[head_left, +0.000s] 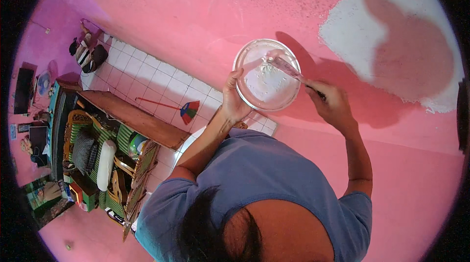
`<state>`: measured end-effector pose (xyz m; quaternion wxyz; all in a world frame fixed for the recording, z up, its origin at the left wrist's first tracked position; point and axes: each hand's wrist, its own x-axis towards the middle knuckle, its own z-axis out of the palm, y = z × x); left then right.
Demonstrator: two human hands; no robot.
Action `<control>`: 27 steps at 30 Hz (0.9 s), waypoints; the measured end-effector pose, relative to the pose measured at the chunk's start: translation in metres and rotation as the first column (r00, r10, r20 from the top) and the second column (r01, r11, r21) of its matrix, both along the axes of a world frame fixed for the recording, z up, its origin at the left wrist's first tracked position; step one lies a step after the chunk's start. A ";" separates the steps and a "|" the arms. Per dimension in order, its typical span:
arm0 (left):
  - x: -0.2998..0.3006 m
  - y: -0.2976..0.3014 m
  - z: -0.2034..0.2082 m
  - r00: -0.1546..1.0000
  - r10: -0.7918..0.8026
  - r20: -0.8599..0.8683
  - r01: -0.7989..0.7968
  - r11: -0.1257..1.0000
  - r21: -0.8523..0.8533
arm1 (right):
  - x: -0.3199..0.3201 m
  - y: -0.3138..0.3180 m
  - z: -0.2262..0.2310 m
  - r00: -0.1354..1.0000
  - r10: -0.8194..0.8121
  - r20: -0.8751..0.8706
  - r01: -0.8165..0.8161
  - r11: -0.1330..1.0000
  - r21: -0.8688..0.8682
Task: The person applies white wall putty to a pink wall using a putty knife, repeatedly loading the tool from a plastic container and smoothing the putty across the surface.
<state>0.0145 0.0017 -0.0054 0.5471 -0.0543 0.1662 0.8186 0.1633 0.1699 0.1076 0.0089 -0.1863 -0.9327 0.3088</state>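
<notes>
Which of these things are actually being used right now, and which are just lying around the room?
In use: glass bowl in the left hand; scraper in the right hand; white patch on the pink wall.

Lying about: broom, wooden bench, wicker chairs.

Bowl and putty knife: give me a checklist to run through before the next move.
1. Left hand grips the bowl at its rim: ok.
2. Right hand holds the putty knife: ok.
3. Blade tip inside the bowl, in the white paste: ok.
4. Paste loaded on the blade: cannot tell.
5. White patch on the pink wall within reach: cannot tell.
</notes>
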 end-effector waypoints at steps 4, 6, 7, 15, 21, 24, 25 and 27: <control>-0.008 0.002 -0.002 0.999 0.032 -0.001 -0.032 0.999 0.005 | 0.001 -0.019 -0.028 0.992 0.118 0.037 -0.122 0.893 0.433; -0.013 0.002 -0.016 0.998 0.047 0.040 -0.048 0.999 0.008 | 0.005 -0.015 -0.031 0.982 0.170 0.083 -0.189 0.871 0.454; -0.016 0.001 -0.022 0.998 0.050 0.044 -0.051 0.999 0.011 | 0.004 -0.007 -0.026 0.981 0.173 0.087 -0.193 0.869 0.456; -0.028 -0.004 -0.031 1.000 -0.004 0.026 0.000 0.988 0.153 | -0.010 0.012 0.011 0.966 0.011 0.259 0.098 0.909 -0.404; -0.030 -0.001 -0.045 0.999 0.050 -0.019 -0.048 0.992 0.113 | -0.004 0.015 -0.020 0.966 -0.101 0.240 0.221 0.804 -0.552; -0.032 -0.003 -0.048 0.998 0.059 0.025 -0.062 0.987 0.150 | -0.003 0.014 -0.025 0.963 -0.115 0.245 0.237 0.794 -0.559; -0.032 -0.002 -0.050 0.998 0.058 0.025 -0.061 0.987 0.151 | -0.002 0.015 -0.029 0.950 -0.138 0.281 0.276 0.795 -0.541; -0.032 -0.001 -0.052 0.996 0.082 0.016 -0.084 0.977 0.196 | -0.002 0.010 -0.041 0.945 -0.149 0.291 0.287 0.806 -0.518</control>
